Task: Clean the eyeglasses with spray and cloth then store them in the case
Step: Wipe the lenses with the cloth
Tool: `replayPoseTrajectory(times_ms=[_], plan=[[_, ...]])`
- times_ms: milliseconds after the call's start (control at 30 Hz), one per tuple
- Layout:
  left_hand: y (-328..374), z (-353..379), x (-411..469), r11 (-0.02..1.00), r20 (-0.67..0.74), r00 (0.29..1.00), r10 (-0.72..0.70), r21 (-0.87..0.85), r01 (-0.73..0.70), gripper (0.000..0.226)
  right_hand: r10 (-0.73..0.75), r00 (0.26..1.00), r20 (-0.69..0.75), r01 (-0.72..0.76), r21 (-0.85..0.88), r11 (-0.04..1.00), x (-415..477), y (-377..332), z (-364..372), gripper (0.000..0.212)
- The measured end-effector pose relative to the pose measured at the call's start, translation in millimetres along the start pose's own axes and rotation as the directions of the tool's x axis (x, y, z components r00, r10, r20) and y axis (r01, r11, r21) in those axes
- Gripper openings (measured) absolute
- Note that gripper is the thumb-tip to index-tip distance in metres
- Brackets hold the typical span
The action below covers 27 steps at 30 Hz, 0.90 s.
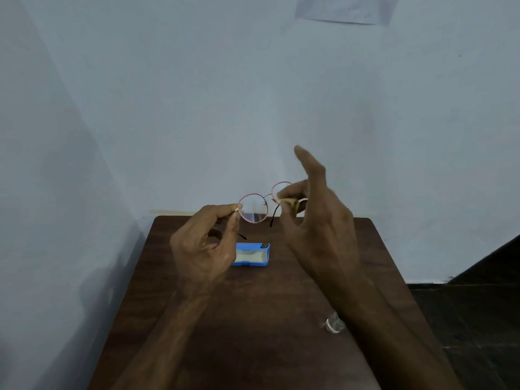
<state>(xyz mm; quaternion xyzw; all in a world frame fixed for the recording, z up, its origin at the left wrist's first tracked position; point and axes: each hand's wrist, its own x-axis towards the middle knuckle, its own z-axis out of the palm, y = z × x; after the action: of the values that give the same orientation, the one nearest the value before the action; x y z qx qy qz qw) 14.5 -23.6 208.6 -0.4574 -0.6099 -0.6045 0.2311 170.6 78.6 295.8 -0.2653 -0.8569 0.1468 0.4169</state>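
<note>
Round eyeglasses [253,208] with a thin pink-red frame are held up above the far end of the table. My left hand [204,249] pinches the frame at its left hinge. My right hand [315,218] presses a small yellowish cloth [289,203] against the right lens between thumb and finger, the index finger raised. The blue case [251,255] lies open on the table below the glasses, its pale lining showing. A small clear spray bottle [334,324] lies on the table, partly hidden by my right forearm.
The dark wooden table [253,319] stands in a corner between pale walls [197,108]. A sheet of paper [343,8] hangs high on the far wall. Dark floor [464,305] shows at the right.
</note>
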Motion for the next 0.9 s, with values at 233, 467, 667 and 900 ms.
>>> replayPoseTrajectory(times_ms=[233, 467, 667, 900], plan=[[2.8, -0.7, -2.0, 1.000, 0.008, 1.000, -0.004, 0.001, 0.004, 0.017, 0.007, 1.000, -0.028, -0.007, 0.000, 1.000, 17.5, 1.9, 0.1, 0.089], [6.2, -0.3, -1.6, 1.000, 0.033, 0.999, 0.007, -0.015, -0.006, 0.015, 0.062, 0.994, -0.091, -0.064, -0.022, 0.998, 21.2, 8.1, -2.7, 0.086], [9.1, 1.9, -2.5, 0.999, 0.050, 0.998, -0.030, -0.033, 0.032, 0.016, -0.073, 0.996, 0.049, 0.065, 0.145, 0.987, -7.3, -31.2, 6.2, 0.093], [6.2, -1.8, -1.9, 1.000, 0.049, 0.999, -0.018, -0.006, 0.018, 0.013, -0.023, 0.999, -0.037, 0.024, 0.017, 1.000, 6.0, -20.3, -3.3, 0.087]])
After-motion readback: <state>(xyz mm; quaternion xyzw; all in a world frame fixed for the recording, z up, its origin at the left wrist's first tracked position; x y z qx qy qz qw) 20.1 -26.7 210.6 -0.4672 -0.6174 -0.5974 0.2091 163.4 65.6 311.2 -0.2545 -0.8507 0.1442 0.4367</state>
